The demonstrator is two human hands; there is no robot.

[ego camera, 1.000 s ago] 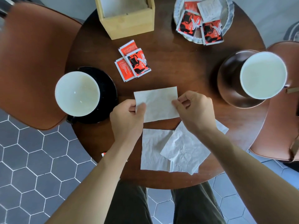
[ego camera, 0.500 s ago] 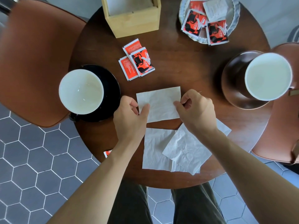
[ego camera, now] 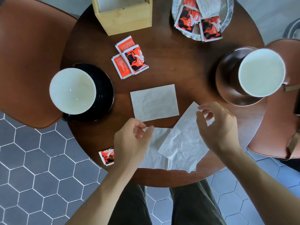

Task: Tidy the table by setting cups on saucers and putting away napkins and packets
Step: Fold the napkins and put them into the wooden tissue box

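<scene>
Both cups already sit on saucers: the left cup (ego camera: 72,91) on a black saucer (ego camera: 106,88), the right cup (ego camera: 261,72) on a brown saucer (ego camera: 227,73). We judge that part of the task done.

One napkin (ego camera: 154,102) lies folded and flat at the middle of the table (ego camera: 178,62), touched by neither hand. Two more napkins lie unfolded near the front edge, the crumpled one (ego camera: 183,140) overlapping the flat one (ego camera: 155,153).

Our left hand (ego camera: 131,143) hovers over the flat one with loosely curled fingers, thumb and forefinger near its top corner; we cannot tell whether they pinch it. Our right hand (ego camera: 217,127) hangs over the crumpled napkin's right corner, fingers relaxed and apart, holding nothing that we can make out.

Some packets already lie in the dish (ego camera: 227,18) at the far right. Three packets (ego camera: 129,57) are loose near the wooden box (ego camera: 125,20), and one packet (ego camera: 107,155) lies at the front edge beside the left wrist.

Remaining, by our estimate: fold the two napkins, stow all three, presumably in the box, and move four packets to the dish.
</scene>
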